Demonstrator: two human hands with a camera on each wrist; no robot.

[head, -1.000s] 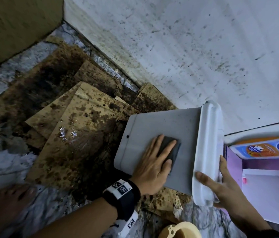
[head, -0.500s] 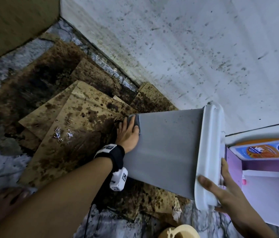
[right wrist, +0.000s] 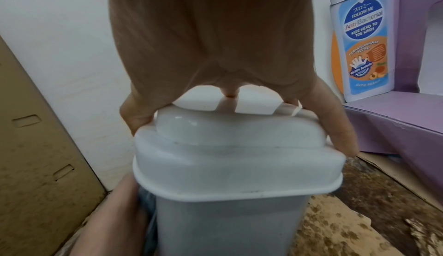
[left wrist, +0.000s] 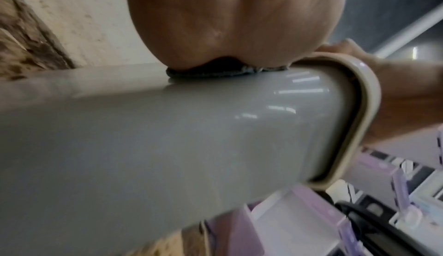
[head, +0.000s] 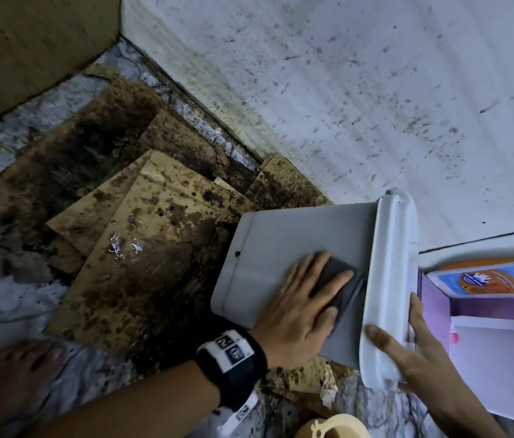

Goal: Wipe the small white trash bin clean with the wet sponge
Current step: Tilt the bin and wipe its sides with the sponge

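Note:
The small trash bin (head: 281, 235), grey body with a white lid (head: 388, 279), lies tipped on its side over the floor. My right hand (head: 416, 361) grips the lid, thumb on the near face and fingers behind it; the right wrist view shows the hand (right wrist: 210, 32) spanning the lid (right wrist: 227, 156). My left hand (head: 306, 305) lies flat with spread fingers on a dark sponge (head: 334, 273), pressing it to the bin's upper side just short of the lid. In the left wrist view the sponge (left wrist: 203, 71) is squeezed between palm (left wrist: 235, 19) and bin wall (left wrist: 167, 137).
Stained, wet cardboard sheets (head: 142, 248) cover the floor under the bin. A spotted white wall (head: 344, 90) rises behind. A purple box (head: 502, 327) with a body-wash bottle (head: 486, 279) stands right. Also here: a brown carton (head: 28, 42), a bare foot (head: 6, 374), a beige round object (head: 334, 428).
My left hand slid the sponge from mid-side to the bin's base end, then back along the side to just below the lid. The right hand kept its hold on the lid.

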